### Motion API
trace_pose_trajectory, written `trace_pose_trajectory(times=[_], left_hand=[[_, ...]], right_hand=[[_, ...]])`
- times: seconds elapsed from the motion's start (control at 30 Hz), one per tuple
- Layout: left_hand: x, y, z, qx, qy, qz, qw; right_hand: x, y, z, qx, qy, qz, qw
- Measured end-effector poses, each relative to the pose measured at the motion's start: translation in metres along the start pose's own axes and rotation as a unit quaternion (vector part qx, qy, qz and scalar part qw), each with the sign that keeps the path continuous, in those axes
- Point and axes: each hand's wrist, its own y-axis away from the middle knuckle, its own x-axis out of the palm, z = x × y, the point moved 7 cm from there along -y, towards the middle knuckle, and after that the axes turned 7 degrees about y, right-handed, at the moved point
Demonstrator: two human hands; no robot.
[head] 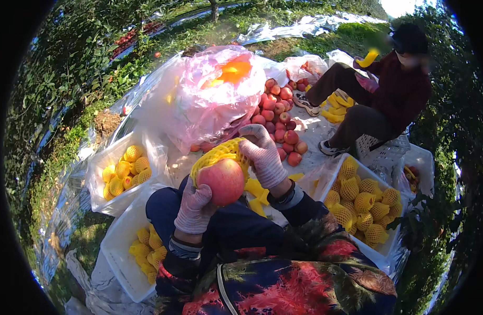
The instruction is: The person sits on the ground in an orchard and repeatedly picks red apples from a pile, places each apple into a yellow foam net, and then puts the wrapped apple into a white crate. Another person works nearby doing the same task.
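My left hand (194, 208), in a striped knit glove, holds a red apple (227, 182) from its lower left side. A yellow foam net sleeve (216, 154) lies over the apple's upper part, and the apple's lower front is bare. My right hand (264, 157), gloved alike, has its fingers closed on the sleeve's upper right edge. Flat yellow foam sleeves (257, 197) lie by my legs. Past my hands is a heap of bare red apples (279, 112) on a pale sheet.
White crates (125, 240) of net-wrapped apples stand at my left, and another crate (387, 246) at my right. A large pink plastic bag (210, 106) sits ahead. At the right a seated co-worker (399, 86) holds a yellow sleeve. Leafy trees (68, 51) border the spot.
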Motion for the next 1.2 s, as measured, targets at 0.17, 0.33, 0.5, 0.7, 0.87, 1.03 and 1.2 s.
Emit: trace_pose_trajectory(times=[0.17, 0.33, 0.5, 0.7, 0.87, 1.03, 1.2], left_hand=[[-0.026, 0.004, -0.055, 0.258, -0.401, -0.154, 0.865], [-0.020, 0.011, -0.066, 0.362, -0.519, -0.134, 0.763], [-0.027, 0.016, -0.058, 0.325, -0.606, -0.114, 0.717], [-0.106, 0.017, -0.052, 0.101, -0.122, -0.198, 0.967], [-0.119, 0.022, -0.054, 0.075, -0.005, -0.145, 0.987], [-0.120, 0.027, -0.044, 0.017, 0.060, -0.131, 0.989], [-0.100, 0.026, -0.055, -0.036, 0.034, -0.027, 0.998]], right_hand=[[0.063, 0.036, 0.042, -0.313, 0.338, 0.157, 0.874], [0.046, 0.026, -0.022, 0.069, 0.123, 0.015, 0.990], [0.092, 0.016, -0.082, 0.305, -0.264, 0.109, 0.908], [0.113, 0.002, -0.075, 0.080, 0.107, 0.222, 0.966], [0.109, -0.015, -0.081, 0.072, 0.120, 0.279, 0.950], [0.115, -0.018, -0.086, 0.094, 0.128, 0.354, 0.922], [0.131, -0.030, -0.076, 0.022, 0.222, 0.344, 0.912]])
